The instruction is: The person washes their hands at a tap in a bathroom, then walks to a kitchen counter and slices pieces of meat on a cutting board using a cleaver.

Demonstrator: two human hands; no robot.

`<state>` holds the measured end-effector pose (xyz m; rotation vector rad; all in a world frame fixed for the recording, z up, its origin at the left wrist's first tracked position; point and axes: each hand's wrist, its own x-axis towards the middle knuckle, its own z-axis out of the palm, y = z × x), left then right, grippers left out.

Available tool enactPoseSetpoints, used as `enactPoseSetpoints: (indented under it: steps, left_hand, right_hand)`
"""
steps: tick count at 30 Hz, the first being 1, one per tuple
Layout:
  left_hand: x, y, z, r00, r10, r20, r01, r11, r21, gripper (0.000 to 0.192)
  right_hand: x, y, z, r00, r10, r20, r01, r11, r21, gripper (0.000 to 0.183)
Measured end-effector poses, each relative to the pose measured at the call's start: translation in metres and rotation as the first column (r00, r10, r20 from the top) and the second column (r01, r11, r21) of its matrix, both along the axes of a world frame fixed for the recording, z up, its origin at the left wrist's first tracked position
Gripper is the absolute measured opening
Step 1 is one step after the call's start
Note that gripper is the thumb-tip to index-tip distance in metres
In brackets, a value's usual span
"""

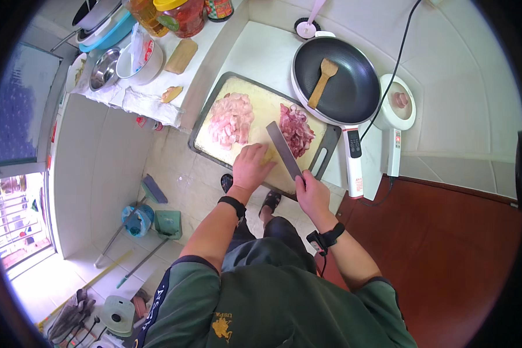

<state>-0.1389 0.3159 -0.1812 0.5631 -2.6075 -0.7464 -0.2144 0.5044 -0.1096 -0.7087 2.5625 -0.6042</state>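
My right hand (pixel 313 195) grips the handle of a cleaver (pixel 284 150), its blade pointing up and left over the cutting board (pixel 261 115). My left hand (pixel 251 167) lies at the near edge of the board, fingers spread over some small yellowish pieces, perhaps ginger; what lies under the palm is hidden. A pile of pale pink cut meat (pixel 231 121) rests on the left part of the board. Darker red sliced meat (pixel 296 130) is heaped on the right part, just beside the blade. The board has a dark rim and a slot handle.
An electric frying pan (pixel 356 78) holding a wooden spatula (pixel 323 82) stands right of the board, with a lidded white pot (pixel 400 106) and its black cable beyond. On the left ledge are a white bowl (pixel 145 69), a steel bowl (pixel 105 71), a ginger piece (pixel 171 94) and jars (pixel 182 19).
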Motion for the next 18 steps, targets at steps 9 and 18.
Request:
enactPoseSetpoints:
  steps: [9, 18]
  left_hand:
    - [-0.004, -0.002, -0.019, 0.977, -0.076, -0.199, 0.072, 0.997, -0.022, 0.023]
    - [-0.006, -0.01, -0.025, 0.968, -0.135, -0.213, 0.141, 0.99, 0.009, 0.021]
  right_hand:
    - [-0.001, -0.01, -0.003, 0.989, 0.085, -0.121, -0.092, 0.994, -0.053, 0.014]
    - [0.001, -0.033, -0.012, 0.981, 0.194, 0.01, -0.191, 0.957, 0.216, 0.019]
